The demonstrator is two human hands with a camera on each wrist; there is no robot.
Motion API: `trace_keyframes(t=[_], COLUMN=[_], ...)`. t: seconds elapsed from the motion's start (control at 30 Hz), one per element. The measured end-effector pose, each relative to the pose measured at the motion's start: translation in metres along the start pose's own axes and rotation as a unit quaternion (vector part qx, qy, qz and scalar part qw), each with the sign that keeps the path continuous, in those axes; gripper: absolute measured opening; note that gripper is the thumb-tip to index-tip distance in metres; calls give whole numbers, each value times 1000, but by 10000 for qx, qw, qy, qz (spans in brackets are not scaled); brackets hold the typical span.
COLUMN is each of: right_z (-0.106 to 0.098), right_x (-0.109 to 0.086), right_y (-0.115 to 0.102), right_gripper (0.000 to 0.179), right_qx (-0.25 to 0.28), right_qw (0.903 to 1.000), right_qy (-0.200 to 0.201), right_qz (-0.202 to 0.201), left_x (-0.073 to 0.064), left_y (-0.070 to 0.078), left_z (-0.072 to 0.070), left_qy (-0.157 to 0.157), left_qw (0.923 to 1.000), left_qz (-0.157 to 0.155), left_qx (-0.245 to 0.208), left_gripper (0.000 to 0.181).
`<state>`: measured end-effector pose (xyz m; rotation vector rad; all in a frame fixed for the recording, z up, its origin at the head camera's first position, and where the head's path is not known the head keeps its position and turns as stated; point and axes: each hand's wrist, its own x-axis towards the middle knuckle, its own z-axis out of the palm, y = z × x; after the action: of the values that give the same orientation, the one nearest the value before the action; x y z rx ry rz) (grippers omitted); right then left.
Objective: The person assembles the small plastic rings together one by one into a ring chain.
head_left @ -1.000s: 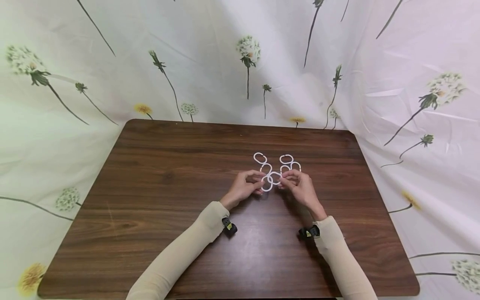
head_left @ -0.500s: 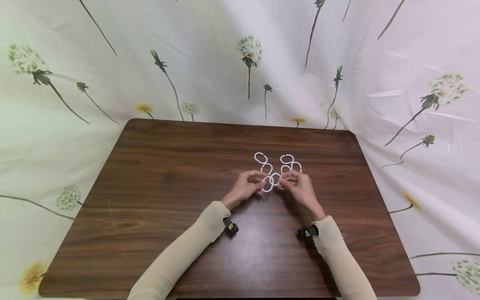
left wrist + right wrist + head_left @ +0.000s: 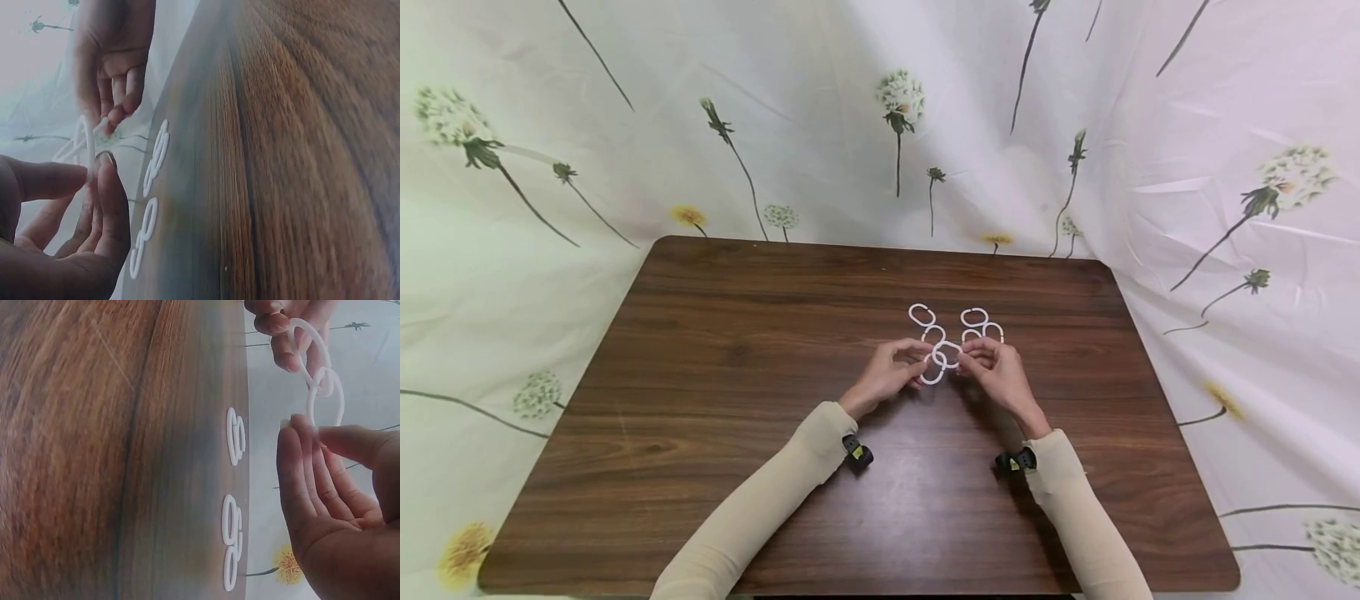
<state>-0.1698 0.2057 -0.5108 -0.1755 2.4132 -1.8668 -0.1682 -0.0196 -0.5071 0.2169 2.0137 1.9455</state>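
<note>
Two white plastic rings are linked through each other, raised over the wooden table between my hands. My left hand (image 3: 891,369) pinches the left ring (image 3: 932,383) between thumb and fingers. The right ring (image 3: 341,403) is pinched by my right hand (image 3: 1000,377) at its right side. In the right wrist view the loop of the left ring (image 3: 312,329) passes through the right one. Left wrist view shows the linked rings (image 3: 89,140) close to the left thumb, partly overlapping. Whether either ring's gap is closed cannot be seen.
Several loose white rings lie on the brown table (image 3: 737,375) beyond my hands: a left pair (image 3: 911,311) and a right cluster (image 3: 974,309). A flower-patterned white cloth (image 3: 820,125) hangs behind the table. Each wrist wears a black camera strap (image 3: 1028,458).
Both hands stay nearly in place, holding the same rings. The two linked rings tilt and shift slightly against each other, and the left hand moves a little left.
</note>
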Motion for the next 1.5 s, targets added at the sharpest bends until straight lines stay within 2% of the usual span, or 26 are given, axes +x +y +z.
trace_keyframes(t=[0.2, 0.57, 0.77, 0.93, 1.2, 1.5], right_z=[-1, -1, 1, 0, 0, 3], right_x=[0, 1, -5, -10, 2, 3], right_y=[0, -9, -34, -52, -26, -29], right_gripper=[27, 24, 24, 21, 22, 18], right_qx=[-2, -158, -378, -527, -411, -303], right_qw=[10000, 9997, 9987, 9971, 9975, 9955], right_qy=[-36, -82, -244, -165, -348, -445], right_qz=[-51, -137, -255, -521, -464, -784], left_x=[0, -1, -2, -2, -5, -6], left_y=[2, 0, 0, -1, -3, -4], left_z=[-7, -14, -15, -15, -15, -15], left_qy=[81, 177, 183, 81, -14, 7], left_qw=[9995, 9950, 9921, 9916, 9905, 9883], left_qz=[78, 528, 642, 730, 733, 680], left_qx=[293, 833, 1065, 1069, 1164, 1367], left_gripper=[30, 26, 22, 22, 22, 22])
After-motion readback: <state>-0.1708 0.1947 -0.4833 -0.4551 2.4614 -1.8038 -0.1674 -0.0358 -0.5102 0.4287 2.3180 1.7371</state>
